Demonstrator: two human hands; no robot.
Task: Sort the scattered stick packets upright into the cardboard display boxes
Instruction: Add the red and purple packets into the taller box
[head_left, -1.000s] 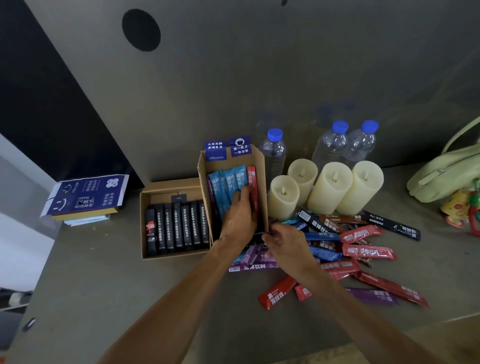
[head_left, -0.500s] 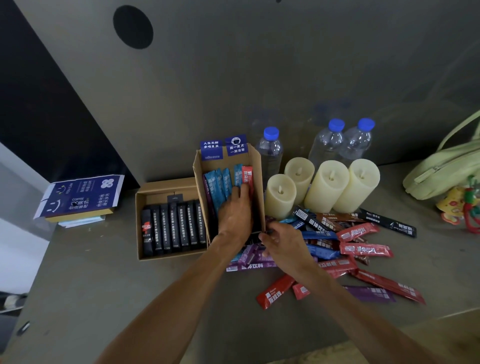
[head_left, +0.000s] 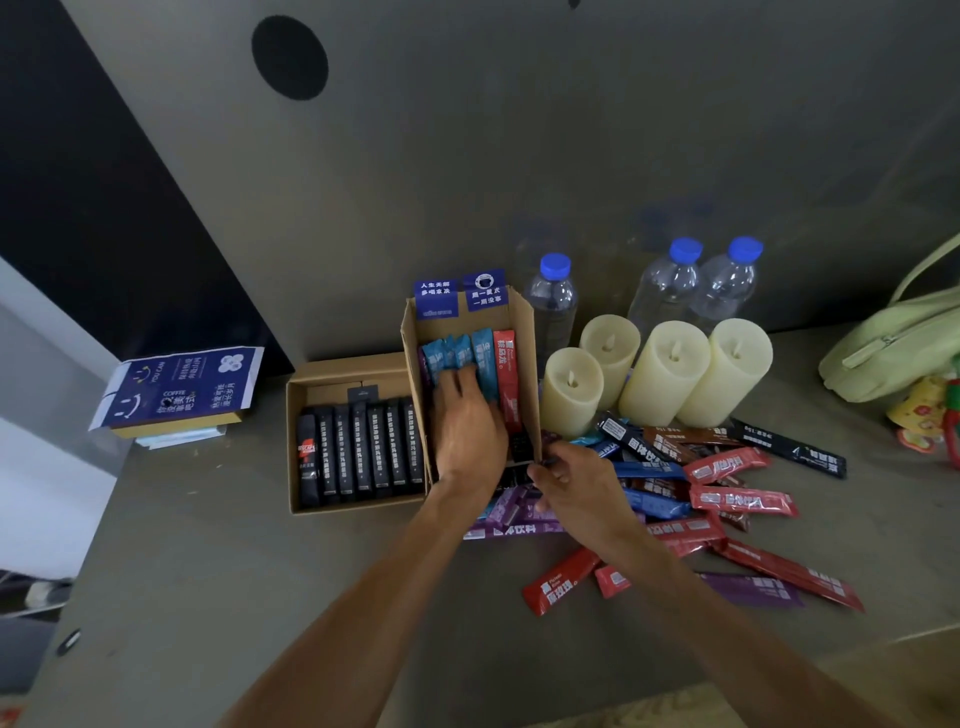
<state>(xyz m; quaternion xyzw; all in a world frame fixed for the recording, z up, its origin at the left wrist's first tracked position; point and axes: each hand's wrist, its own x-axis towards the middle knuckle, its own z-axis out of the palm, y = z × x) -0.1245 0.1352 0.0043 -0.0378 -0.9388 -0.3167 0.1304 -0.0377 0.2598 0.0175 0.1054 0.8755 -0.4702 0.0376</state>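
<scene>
A tall cardboard display box (head_left: 523, 332) holds several blue stick packets (head_left: 483, 353) and one red packet (head_left: 505, 374) upright. My left hand (head_left: 467, 421) is inside it, with straight fingers pressing the blue packets toward the left wall. At the box's front right corner, my right hand (head_left: 576, 483) curls its fingers round the cardboard edge; something dark shows at its fingertips. A low box (head_left: 353, 369) to the left holds a row of black packets (head_left: 363, 452). Loose red, blue, purple, brown and black packets (head_left: 727, 499) lie scattered to the right.
Three cream candles (head_left: 665, 374) and three blue-capped water bottles (head_left: 553, 301) stand just right of the tall box. A green bag (head_left: 893, 343) lies far right. A blue printed flat pack (head_left: 182, 384) sits at the left, beside the table's edge.
My left hand has slid leftward inside the tall box, from beside the red packet onto the blue packets. The right hand has stayed at the box's front corner.
</scene>
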